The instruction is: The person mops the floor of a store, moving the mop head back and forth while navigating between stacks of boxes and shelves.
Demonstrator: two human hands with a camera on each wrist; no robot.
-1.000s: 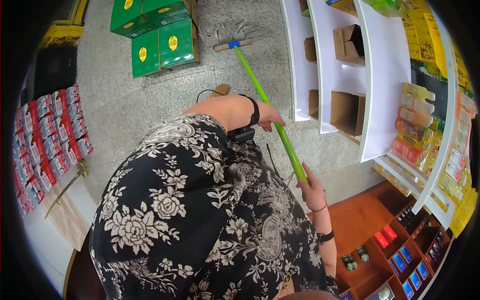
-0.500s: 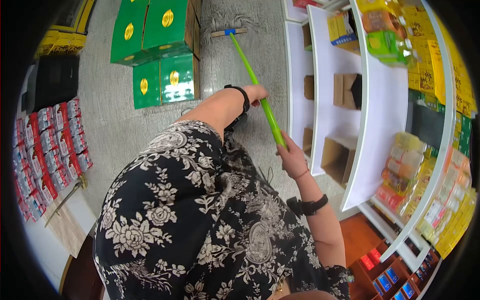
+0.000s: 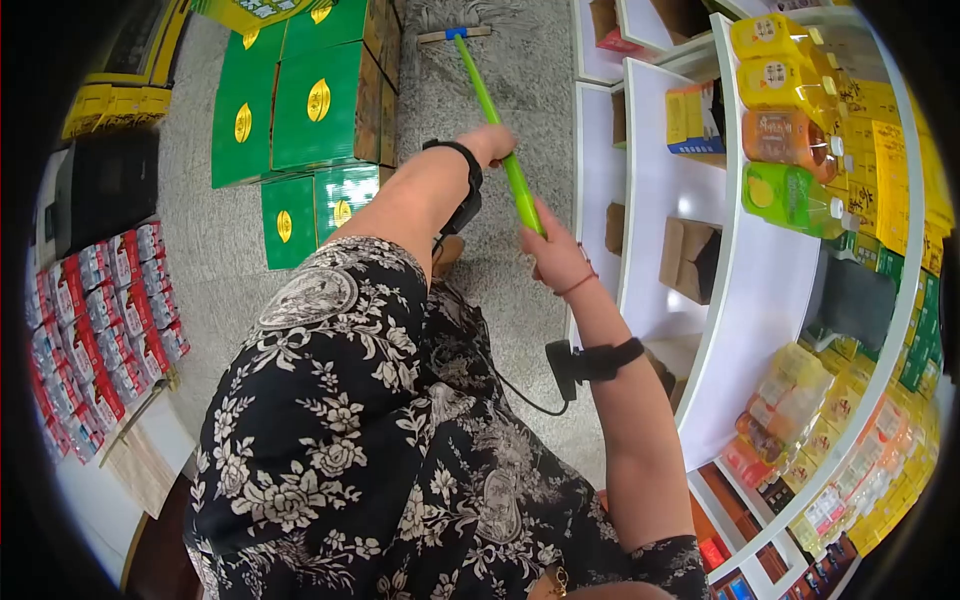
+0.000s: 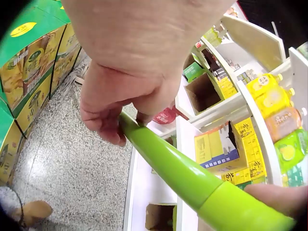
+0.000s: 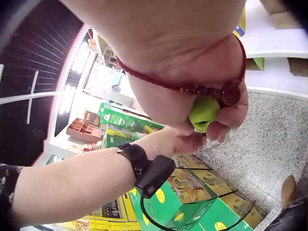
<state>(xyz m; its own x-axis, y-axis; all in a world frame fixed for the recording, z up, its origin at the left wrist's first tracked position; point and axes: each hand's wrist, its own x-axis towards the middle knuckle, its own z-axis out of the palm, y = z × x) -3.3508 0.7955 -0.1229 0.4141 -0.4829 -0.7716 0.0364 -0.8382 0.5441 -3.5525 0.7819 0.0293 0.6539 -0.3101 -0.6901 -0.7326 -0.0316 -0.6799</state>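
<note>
A mop with a bright green pole point(image 3: 490, 105) reaches away from me across the floor. Its blue clamp and wooden crossbar point(image 3: 472, 32) show near the top of the head view, the grey strands point(image 3: 440, 15) partly cut off by the edge. My left hand point(image 3: 487, 145) grips the pole partway along, its fingers curled round it in the left wrist view. Nearer to me, my right hand point(image 3: 556, 255) holds the pole's end. In the right wrist view, the green pole end point(image 5: 204, 114) pokes out of that fist, below a red bead bracelet point(image 5: 211, 91).
Green cartons point(image 3: 318, 105) are stacked left of the mop. Along the right run white shelves point(image 3: 690, 200) holding cardboard boxes, with drink bottles point(image 3: 785, 135) and yellow packs beyond. Red and silver packs point(image 3: 105, 310) stand at far left. Grey floor point(image 3: 525, 360) lies between.
The mop head has slid farther forward, toward the top of the head view. Both hands have moved forward and left with the pole, and more shelves and cartons have come into view.
</note>
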